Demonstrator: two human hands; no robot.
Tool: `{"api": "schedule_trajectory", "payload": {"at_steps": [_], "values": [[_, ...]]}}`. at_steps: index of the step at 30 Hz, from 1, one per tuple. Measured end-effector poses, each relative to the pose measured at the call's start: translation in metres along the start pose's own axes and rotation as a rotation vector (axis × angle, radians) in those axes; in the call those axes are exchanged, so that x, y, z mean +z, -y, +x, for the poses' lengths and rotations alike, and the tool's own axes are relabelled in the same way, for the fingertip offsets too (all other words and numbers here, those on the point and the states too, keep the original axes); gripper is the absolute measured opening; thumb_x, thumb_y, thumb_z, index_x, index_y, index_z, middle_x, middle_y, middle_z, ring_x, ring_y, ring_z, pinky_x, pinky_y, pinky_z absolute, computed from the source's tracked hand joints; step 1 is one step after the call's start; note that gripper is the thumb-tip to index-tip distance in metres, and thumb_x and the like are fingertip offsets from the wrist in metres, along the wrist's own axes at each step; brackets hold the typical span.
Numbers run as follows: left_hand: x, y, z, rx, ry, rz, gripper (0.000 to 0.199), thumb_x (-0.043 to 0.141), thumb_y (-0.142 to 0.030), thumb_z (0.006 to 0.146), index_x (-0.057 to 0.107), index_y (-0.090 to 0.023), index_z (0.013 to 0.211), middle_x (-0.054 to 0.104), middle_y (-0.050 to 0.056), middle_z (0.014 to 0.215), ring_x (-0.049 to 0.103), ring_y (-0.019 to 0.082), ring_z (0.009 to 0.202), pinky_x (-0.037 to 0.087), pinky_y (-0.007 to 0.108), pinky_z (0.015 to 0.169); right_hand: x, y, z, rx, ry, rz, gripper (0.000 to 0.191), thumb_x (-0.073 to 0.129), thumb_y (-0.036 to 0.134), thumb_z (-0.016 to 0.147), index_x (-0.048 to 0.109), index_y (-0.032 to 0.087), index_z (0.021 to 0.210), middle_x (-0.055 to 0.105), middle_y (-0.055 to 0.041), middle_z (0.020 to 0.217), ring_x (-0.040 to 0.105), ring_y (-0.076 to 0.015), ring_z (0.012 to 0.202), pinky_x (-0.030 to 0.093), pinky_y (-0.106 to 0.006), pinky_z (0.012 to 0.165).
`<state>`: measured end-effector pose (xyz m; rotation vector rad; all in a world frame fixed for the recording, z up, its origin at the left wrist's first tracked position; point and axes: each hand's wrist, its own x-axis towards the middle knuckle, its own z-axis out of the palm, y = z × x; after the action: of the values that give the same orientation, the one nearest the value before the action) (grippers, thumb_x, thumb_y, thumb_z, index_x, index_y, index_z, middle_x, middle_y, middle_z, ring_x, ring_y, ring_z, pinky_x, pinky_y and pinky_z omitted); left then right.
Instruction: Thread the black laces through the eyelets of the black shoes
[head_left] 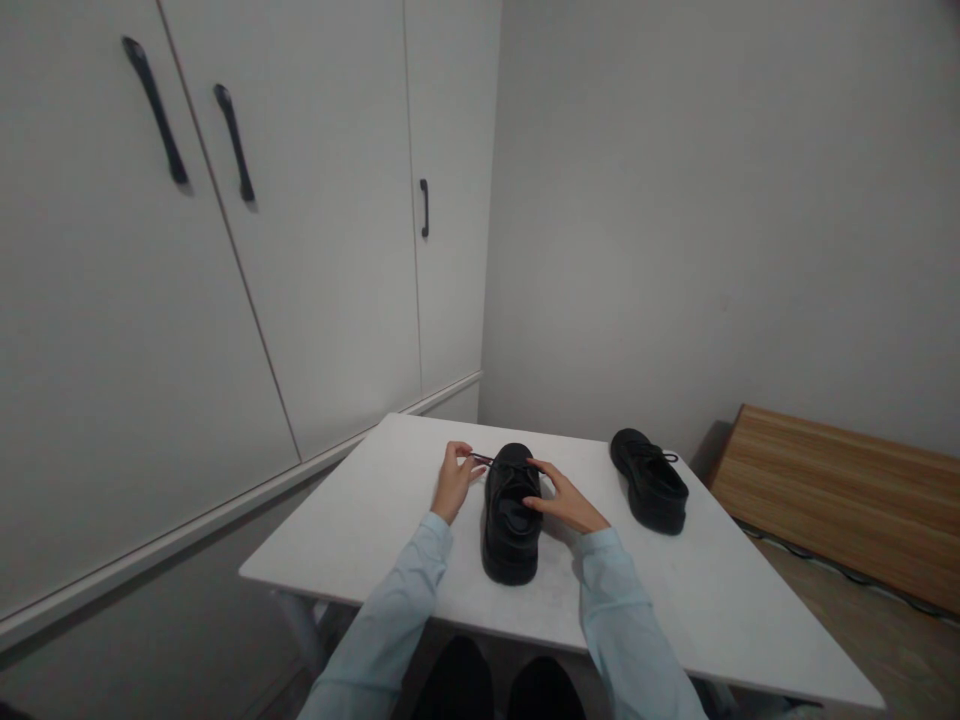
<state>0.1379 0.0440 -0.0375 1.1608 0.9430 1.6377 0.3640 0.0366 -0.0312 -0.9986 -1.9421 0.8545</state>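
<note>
Black shoe (511, 538) on tabletop (375, 510): left grip (454, 480) pinching its lace (481, 458), right grip (564, 498) touching its side, closure unclear; we should draw evenly, shoe steadied.

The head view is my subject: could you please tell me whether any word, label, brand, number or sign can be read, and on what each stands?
None can be read anywhere in this view.
Middle shoe and far shoe: no readable mark; their insides are too dark and small to tell.
Table, cupboard doors and wall: no lettering visible.
</note>
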Motion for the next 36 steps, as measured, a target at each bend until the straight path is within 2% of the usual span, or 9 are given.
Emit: {"api": "schedule_trajectory", "payload": {"at_steps": [4, 9, 12, 15, 19, 22, 26, 30, 36], "values": [[0.005, -0.009, -0.005, -0.082, 0.035, -0.161, 0.022, 0.054, -0.026, 0.074, 0.038, -0.021, 0.088, 0.047, -0.003, 0.088, 0.062, 0.010, 0.075, 0.054, 0.037, 0.078, -0.001, 0.000, 0.000, -0.011, 0.007, 0.007, 0.070, 0.074, 0.040, 0.065, 0.048, 0.027, 0.129, 0.049, -0.0080, 0.134, 0.043, -0.0265, 0.125, 0.027, -0.046, 0.108], [0.005, -0.015, -0.006, -0.080, 0.031, -0.192, 0.022, 0.059, -0.027, 0.072, 0.045, -0.020, 0.087, 0.045, -0.005, 0.079, 0.049, 0.005, 0.061, 0.054, 0.032, 0.072, -0.001, 0.001, -0.001, 0.007, 0.009, -0.009, 0.070, 0.073, 0.040, 0.066, 0.047, 0.026, 0.129, 0.048, -0.0085, 0.135, 0.043, -0.0263, 0.125, 0.028, -0.045, 0.108], [0.003, -0.013, -0.004, -0.061, 0.059, -0.081, 0.021, 0.060, -0.030, 0.072, 0.049, -0.019, 0.086, 0.047, -0.004, 0.081, 0.046, 0.004, 0.056, 0.052, 0.025, 0.062, 0.000, 0.000, -0.001, 0.007, 0.005, -0.002, 0.070, 0.074, 0.040, 0.066, 0.047, 0.026, 0.129, 0.048, -0.0086, 0.135, 0.042, -0.0265, 0.126, 0.027, -0.046, 0.108], [0.000, -0.012, -0.002, -0.004, 0.117, 0.083, 0.026, 0.064, -0.032, 0.070, 0.052, -0.018, 0.088, 0.052, -0.002, 0.083, 0.050, 0.006, 0.058, 0.046, 0.020, 0.056, 0.000, -0.002, 0.000, 0.000, 0.004, 0.015, 0.071, 0.074, 0.040, 0.065, 0.047, 0.026, 0.129, 0.049, -0.0085, 0.135, 0.042, -0.0265, 0.126, 0.026, -0.046, 0.109], [-0.002, -0.011, -0.002, 0.065, 0.204, 0.265, 0.032, 0.070, -0.027, 0.066, 0.058, -0.019, 0.094, 0.057, -0.003, 0.068, 0.056, 0.012, 0.066, 0.044, 0.023, 0.063, 0.000, -0.001, 0.000, 0.002, 0.006, 0.010, 0.071, 0.074, 0.041, 0.065, 0.047, 0.026, 0.129, 0.048, -0.0084, 0.135, 0.042, -0.0265, 0.126, 0.026, -0.046, 0.109], [-0.004, -0.009, -0.003, 0.090, 0.257, 0.418, 0.027, 0.072, -0.025, 0.064, 0.066, -0.019, 0.089, 0.062, 0.000, 0.066, 0.057, 0.015, 0.065, 0.045, 0.027, 0.065, 0.000, -0.001, 0.000, 0.009, 0.003, 0.006, 0.071, 0.074, 0.041, 0.065, 0.047, 0.026, 0.130, 0.048, -0.0088, 0.135, 0.042, -0.0271, 0.126, 0.027, -0.046, 0.108], [-0.006, -0.007, -0.002, 0.207, 0.220, 0.566, 0.012, 0.073, -0.027, 0.063, 0.071, -0.020, 0.073, 0.064, 0.003, 0.071, 0.057, 0.018, 0.070, 0.044, 0.029, 0.068, 0.000, -0.001, 0.000, 0.016, 0.010, -0.003, 0.072, 0.074, 0.041, 0.066, 0.046, 0.026, 0.130, 0.048, -0.0089, 0.135, 0.042, -0.0267, 0.126, 0.027, -0.044, 0.108], [-0.007, -0.006, -0.001, 0.281, 0.195, 0.609, 0.006, 0.068, -0.025, 0.070, 0.068, -0.020, 0.072, 0.062, 0.003, 0.073, 0.055, 0.017, 0.071, 0.043, 0.029, 0.070, -0.001, -0.002, 0.000, 0.010, 0.017, -0.003, 0.071, 0.073, 0.041, 0.067, 0.046, 0.026, 0.130, 0.047, -0.0083, 0.136, 0.042, -0.0263, 0.127, 0.027, -0.045, 0.109], [-0.007, -0.004, -0.002, 0.215, 0.134, 0.544, 0.004, 0.055, -0.023, 0.079, 0.059, -0.021, 0.079, 0.064, 0.000, 0.075, 0.058, 0.017, 0.075, 0.042, 0.028, 0.074, -0.001, -0.003, 0.000, 0.003, 0.017, -0.009, 0.070, 0.073, 0.040, 0.067, 0.046, 0.027, 0.130, 0.047, -0.0082, 0.136, 0.041, -0.0257, 0.127, 0.026, -0.044, 0.109]]}}
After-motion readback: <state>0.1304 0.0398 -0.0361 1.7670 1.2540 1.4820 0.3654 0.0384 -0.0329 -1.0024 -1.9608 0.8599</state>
